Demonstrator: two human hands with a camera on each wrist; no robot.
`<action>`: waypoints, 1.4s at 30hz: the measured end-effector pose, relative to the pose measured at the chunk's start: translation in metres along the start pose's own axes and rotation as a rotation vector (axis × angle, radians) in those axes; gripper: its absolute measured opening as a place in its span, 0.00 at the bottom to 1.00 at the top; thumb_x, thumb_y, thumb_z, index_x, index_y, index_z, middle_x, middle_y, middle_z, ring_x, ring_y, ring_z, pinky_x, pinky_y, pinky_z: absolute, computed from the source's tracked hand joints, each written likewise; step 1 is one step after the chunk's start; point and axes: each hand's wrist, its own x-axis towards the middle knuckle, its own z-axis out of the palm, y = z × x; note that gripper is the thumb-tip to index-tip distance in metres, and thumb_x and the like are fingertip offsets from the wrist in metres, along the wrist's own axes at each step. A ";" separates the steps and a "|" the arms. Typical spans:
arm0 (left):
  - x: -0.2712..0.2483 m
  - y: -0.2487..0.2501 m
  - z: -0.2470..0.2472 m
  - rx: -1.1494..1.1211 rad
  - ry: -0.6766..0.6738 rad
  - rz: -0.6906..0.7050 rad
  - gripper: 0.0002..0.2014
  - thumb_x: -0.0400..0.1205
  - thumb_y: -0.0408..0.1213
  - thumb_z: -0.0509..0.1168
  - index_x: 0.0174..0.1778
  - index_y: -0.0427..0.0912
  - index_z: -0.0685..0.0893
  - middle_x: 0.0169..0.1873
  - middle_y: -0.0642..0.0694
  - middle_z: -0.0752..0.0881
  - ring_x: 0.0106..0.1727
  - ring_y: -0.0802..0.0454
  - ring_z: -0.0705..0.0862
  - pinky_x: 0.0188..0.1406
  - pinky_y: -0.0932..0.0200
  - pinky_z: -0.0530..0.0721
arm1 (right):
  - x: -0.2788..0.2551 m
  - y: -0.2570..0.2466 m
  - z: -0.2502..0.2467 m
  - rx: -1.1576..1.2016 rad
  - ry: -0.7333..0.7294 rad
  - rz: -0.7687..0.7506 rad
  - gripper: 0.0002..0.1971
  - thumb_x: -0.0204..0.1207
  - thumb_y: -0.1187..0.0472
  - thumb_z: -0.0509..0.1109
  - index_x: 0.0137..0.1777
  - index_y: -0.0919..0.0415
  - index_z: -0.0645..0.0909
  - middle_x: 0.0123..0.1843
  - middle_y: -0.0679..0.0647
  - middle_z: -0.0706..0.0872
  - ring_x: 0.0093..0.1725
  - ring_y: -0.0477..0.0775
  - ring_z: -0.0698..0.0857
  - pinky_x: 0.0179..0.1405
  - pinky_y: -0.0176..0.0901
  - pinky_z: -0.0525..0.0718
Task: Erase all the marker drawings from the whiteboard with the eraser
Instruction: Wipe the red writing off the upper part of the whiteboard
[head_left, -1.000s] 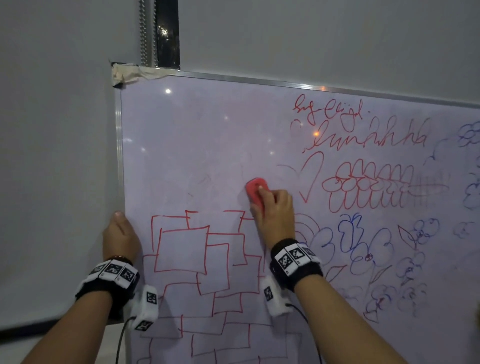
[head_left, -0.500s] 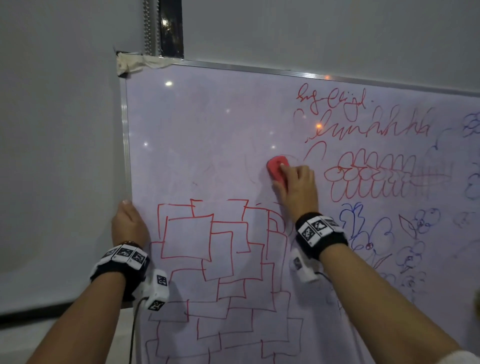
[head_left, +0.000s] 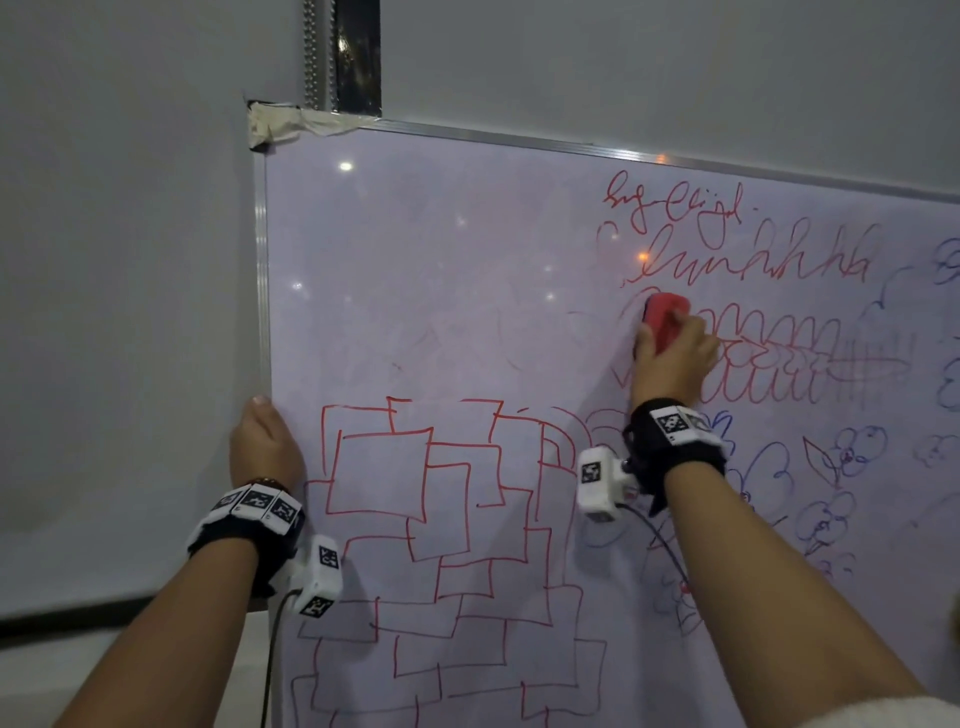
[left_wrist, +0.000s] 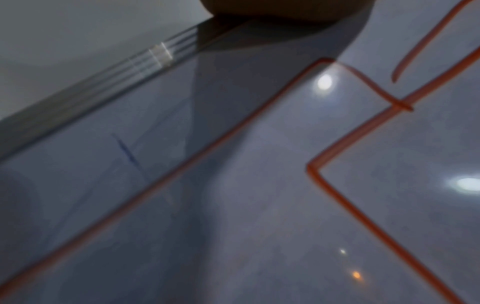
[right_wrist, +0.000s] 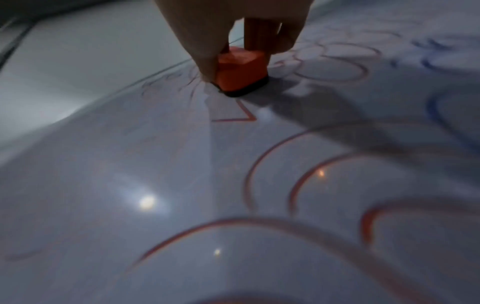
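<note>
On the whiteboard (head_left: 415, 249), marker drawings (head_left: 769, 364) and a red eraser (head_left: 667, 314)

We hold the red eraser (head_left: 666, 318), dark felt flat against the whiteboard (head_left: 415, 249), in our right hand (head_left: 675, 364). Red loops (head_left: 769, 358) run right of the grip, red boxes (head_left: 431, 493) lie below-left, and blue flowers (head_left: 826, 519), perhaps, lower right.

Right hand (head_left: 675, 358) presses the eraser (head_left: 665, 317) on the whiteboard (head_left: 441, 270) (red scribbles); left hand (head_left: 265, 447) grips its edge.
</note>
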 end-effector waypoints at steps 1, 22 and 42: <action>0.000 -0.001 0.000 -0.001 -0.002 -0.002 0.20 0.88 0.38 0.42 0.35 0.31 0.69 0.37 0.20 0.79 0.35 0.37 0.73 0.36 0.50 0.65 | -0.011 -0.003 0.003 0.003 -0.013 -0.018 0.22 0.79 0.53 0.66 0.67 0.64 0.71 0.63 0.67 0.72 0.63 0.64 0.72 0.57 0.59 0.79; 0.000 0.002 0.001 -0.007 0.001 -0.027 0.19 0.88 0.38 0.43 0.37 0.32 0.70 0.38 0.19 0.79 0.35 0.35 0.73 0.36 0.50 0.64 | -0.054 -0.004 0.015 0.047 -0.099 -0.132 0.24 0.76 0.57 0.70 0.70 0.58 0.70 0.60 0.65 0.73 0.60 0.63 0.73 0.55 0.55 0.79; 0.003 -0.007 0.004 0.016 0.028 0.006 0.21 0.87 0.41 0.42 0.36 0.31 0.69 0.39 0.19 0.79 0.39 0.27 0.78 0.37 0.48 0.68 | -0.008 -0.014 0.008 -0.046 -0.101 -0.324 0.24 0.79 0.56 0.66 0.75 0.52 0.70 0.59 0.65 0.71 0.58 0.63 0.72 0.56 0.50 0.75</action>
